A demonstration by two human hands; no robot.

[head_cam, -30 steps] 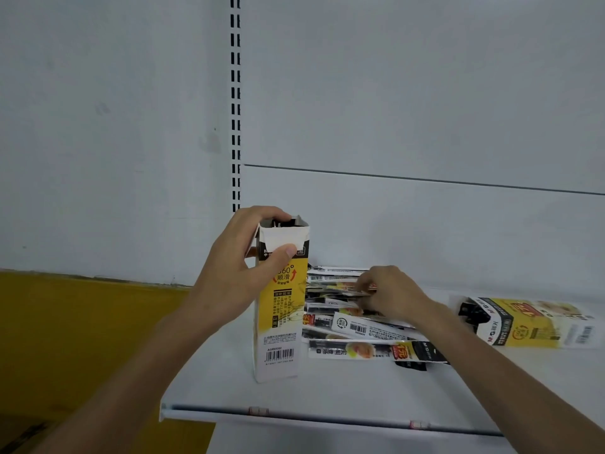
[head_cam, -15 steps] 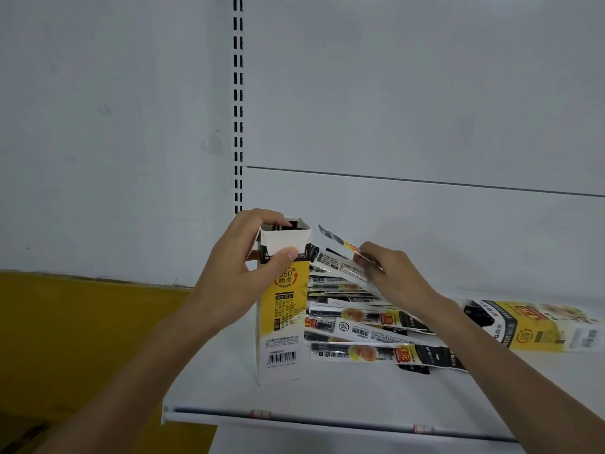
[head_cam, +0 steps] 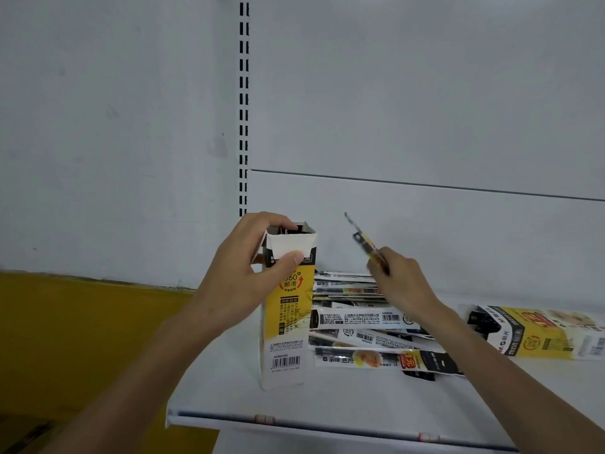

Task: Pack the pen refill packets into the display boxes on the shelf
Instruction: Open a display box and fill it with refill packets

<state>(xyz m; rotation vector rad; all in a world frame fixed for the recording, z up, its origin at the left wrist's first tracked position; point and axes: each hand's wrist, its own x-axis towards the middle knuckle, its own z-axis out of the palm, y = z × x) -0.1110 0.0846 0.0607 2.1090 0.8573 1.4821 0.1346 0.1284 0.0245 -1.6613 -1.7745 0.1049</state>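
Note:
A tall yellow and white display box (head_cam: 288,319) stands upright on the white shelf (head_cam: 327,401), its top open. My left hand (head_cam: 252,273) grips its top, thumb on the front flap. My right hand (head_cam: 397,280) pinches one pen refill packet (head_cam: 361,239), which is lifted and tilted up to the right of the box's mouth, apart from it. Below lies a loose pile of several refill packets (head_cam: 363,322) beside the box.
A second yellow display box (head_cam: 540,335) lies flat at the right of the shelf. The shelf's front edge (head_cam: 294,421) runs below the box. A slotted upright (head_cam: 243,103) rises in the grey back panel. A yellow surface (head_cam: 82,329) is at lower left.
My right hand picked one packet out of the pile and raised it, tilting it upward beside the box's top. My left hand kept its hold on the box.

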